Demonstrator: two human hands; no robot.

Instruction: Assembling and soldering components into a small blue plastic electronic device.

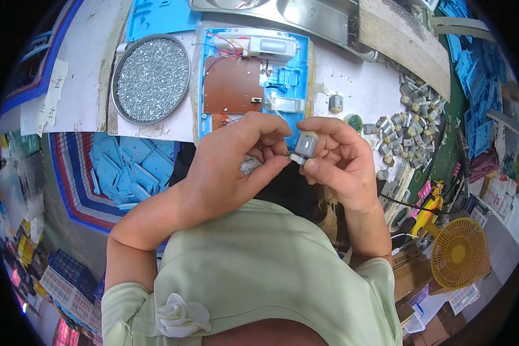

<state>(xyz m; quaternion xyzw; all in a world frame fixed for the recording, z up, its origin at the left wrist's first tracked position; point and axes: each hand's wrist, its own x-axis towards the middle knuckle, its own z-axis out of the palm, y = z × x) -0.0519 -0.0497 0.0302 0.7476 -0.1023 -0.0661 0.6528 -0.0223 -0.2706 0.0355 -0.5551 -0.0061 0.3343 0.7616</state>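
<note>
My right hand (340,158) grips a small grey electric motor (307,143) between thumb and fingers, its white end pointing down and left. My left hand (239,158) is closed beside it, thumb and fingertips pinched close to the motor's white end. What the pinch holds is too small to make out. A silvery, see-through bit (249,165) shows within the left palm. Just beyond both hands lies a blue plastic housing (301,75), fitted with a brown circuit board (232,85), coloured wires and a white and grey part (271,47).
A round metal tray (116,92) full of small screws sits at left. To the right are a heap of motors (406,124), a lone motor (335,103) and a green roll (354,121). Blue panels (135,167) fill a striped bag at lower left. A yellow fan (458,254) stands lower right.
</note>
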